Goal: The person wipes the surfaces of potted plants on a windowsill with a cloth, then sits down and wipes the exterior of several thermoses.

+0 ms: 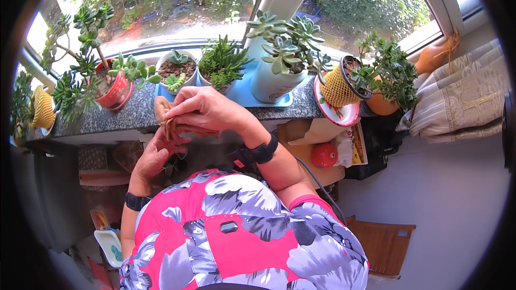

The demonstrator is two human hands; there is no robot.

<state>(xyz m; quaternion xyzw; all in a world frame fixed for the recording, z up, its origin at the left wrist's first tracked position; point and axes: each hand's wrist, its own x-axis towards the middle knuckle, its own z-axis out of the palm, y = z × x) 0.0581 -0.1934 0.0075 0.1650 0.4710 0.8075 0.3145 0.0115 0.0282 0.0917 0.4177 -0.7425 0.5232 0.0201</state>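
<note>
A crumpled brown cloth (162, 109) is pinched between the thumb and fingers of my right hand (205, 106), and its folds trail below that hand. My left hand (155, 156) is just under it, fingers loosely curled and reaching up to the cloth's lower folds. Whether they grip it or only touch it is hard to tell. Just beyond the hands, a white pot of small succulents (177, 70) and a pot of bushy succulents (221, 66) stand on a blue tray (278, 101). A pale blue pot (272, 85) with a tall rosette succulent shares that tray.
The granite windowsill (139, 116) runs along the window. A red pot (113, 90) stands left; at right a tilted pot in yellow netting (338, 84) sits on a red-rimmed plate (346, 117). Below are a red round object (323, 155) and a wooden stool (389, 245).
</note>
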